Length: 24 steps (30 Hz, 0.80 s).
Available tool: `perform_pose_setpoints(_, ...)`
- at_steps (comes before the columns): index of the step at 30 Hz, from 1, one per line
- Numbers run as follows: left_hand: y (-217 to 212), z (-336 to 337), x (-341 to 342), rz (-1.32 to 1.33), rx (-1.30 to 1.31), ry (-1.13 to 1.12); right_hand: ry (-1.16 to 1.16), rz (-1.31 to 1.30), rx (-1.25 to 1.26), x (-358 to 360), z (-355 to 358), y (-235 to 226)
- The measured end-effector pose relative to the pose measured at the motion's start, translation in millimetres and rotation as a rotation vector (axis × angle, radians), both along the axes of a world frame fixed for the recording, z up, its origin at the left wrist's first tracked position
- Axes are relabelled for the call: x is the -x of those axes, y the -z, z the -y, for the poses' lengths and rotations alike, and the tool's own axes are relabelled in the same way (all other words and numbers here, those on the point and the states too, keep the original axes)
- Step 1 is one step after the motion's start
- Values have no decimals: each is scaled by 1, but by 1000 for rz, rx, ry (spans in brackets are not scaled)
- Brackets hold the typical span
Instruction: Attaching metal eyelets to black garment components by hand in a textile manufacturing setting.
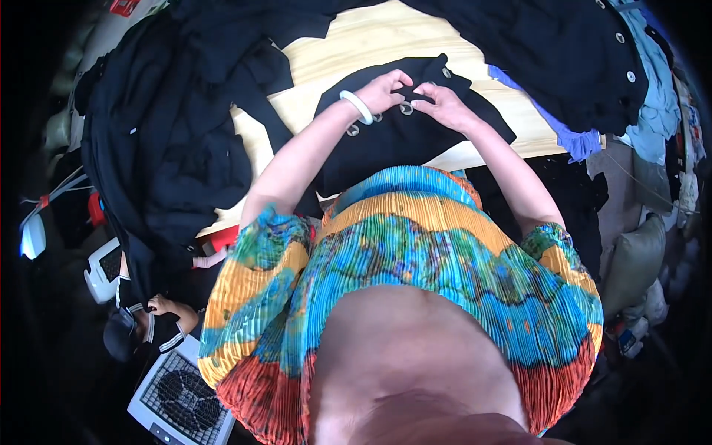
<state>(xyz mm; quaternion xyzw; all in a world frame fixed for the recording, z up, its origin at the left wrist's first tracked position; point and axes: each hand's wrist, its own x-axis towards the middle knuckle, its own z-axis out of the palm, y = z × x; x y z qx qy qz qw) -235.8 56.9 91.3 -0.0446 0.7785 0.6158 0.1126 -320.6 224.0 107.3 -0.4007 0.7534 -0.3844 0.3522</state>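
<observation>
A black garment piece (356, 159) with several large round buttons lies on the pale wooden table in front of me. My left hand (384, 92), with a pale bangle (357, 107) at its wrist, is bent over the cloth, its fingers closed on it. Close by on the right, my right hand (446, 109) pinches the same cloth near a round button (406, 109). A small gap separates the two hands. The fingertips partly hide what they grip. Another button (352, 130) shows below the bangle.
Black garments (170, 141) heap over the table's left side. More black cloth (556, 59) with buttons lies far right, beside purple fabric (575, 141) and light blue fabric (656, 111). Another person (152, 322) is at lower left, near a white fan unit (185, 393).
</observation>
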Motion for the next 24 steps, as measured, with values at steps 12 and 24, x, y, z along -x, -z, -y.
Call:
perform_pose_setpoints(12, 7, 2, 24, 374, 363, -99, -39, -376, -86, 15, -35, 26)
perform_pose_setpoints(24, 29, -36, 74, 346, 427, -299, 126, -292, 82, 30, -21, 29)
